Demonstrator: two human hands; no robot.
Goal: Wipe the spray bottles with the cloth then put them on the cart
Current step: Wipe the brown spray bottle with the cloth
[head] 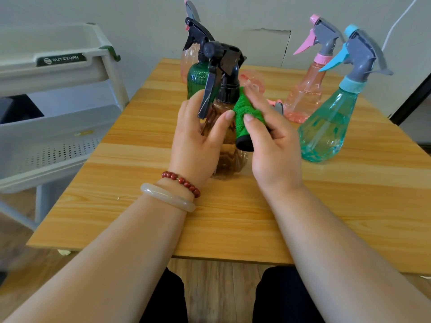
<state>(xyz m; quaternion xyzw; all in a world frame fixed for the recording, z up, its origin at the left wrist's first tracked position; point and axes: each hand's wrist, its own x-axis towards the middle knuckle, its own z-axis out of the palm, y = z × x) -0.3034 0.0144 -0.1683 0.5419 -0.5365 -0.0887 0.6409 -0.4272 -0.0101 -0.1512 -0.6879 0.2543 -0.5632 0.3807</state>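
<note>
The wooden table [140, 206] fills the middle and lower part of the frame. The pale plastic cart [58, 127], with open shelves, stands against the table's left edge, in the upper left.

At the right edge of the table stands a teal bottle [326, 131], and just behind it a pink bottle [305, 94]. A green bottle [198, 78] stands at the top centre, partly hidden.

The brown bottle [231, 159] is at the centre, upright, its base on or just above the table; I cannot tell which. Its black trigger head [221, 61] points toward the camera.

The left hand [200, 141] grips the brown bottle's body, fingers curled round its front. The right hand [272, 145] pinches the green cloth [247, 113] between thumb and fingers and presses it against the bottle's right shoulder, just under the collar.

The bottle looks like thin, clear plastic and seems empty, so it is probably light and stiff enough to hold, though a hard squeeze would likely dent it. Its smooth wall may slip, so the ribbed middle or the neck under the trigger seems the safest hold. The trigger itself is a poor handle, since it could move. The cloth is soft and fluffy and should fold round the curves easily.
</note>
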